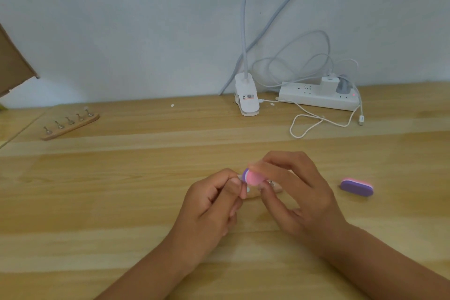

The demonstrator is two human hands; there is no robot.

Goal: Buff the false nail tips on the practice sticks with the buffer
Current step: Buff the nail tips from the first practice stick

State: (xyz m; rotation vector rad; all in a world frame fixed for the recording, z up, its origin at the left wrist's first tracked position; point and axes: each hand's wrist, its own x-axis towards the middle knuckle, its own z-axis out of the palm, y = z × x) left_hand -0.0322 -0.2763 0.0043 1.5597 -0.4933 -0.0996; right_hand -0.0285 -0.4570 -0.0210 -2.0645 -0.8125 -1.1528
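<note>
Head view, single frame

Your right hand (297,192) grips the buffer (253,177), fingers curled over its top and thumb underneath. Pink face is toward you, purple edge at its left end. Your left hand (214,204) is curled, thumb and forefinger pinching a small pale piece (240,176) right against the buffer's left end. Judged to be a stick with its tip. Blur and your own fingers hide it, so which part the buffer touches cannot be confirmed.

Both hands sit over the table (121,178), near its middle. A wood strip (276,189) shows just beneath them, probably a second rack. Glints on it may be more sticks, too hidden to count.

Far left, well apart from your hands: rack (70,129) with five sticks (69,120) upright. Whether they carry tips, or are already buffed, is too small to tell.

Spare buffer (356,187) lies flat to the right of your right hand, untouched.

Back edge: lamp clip (247,98), power strip (316,98), loose cable (316,122).

Progress, as a judgement: you are working on one tip now. No finished tip can be picked out. Count the far rack's five as outstanding, plus any under your hands. Early to middle of the task, no finer than that
</note>
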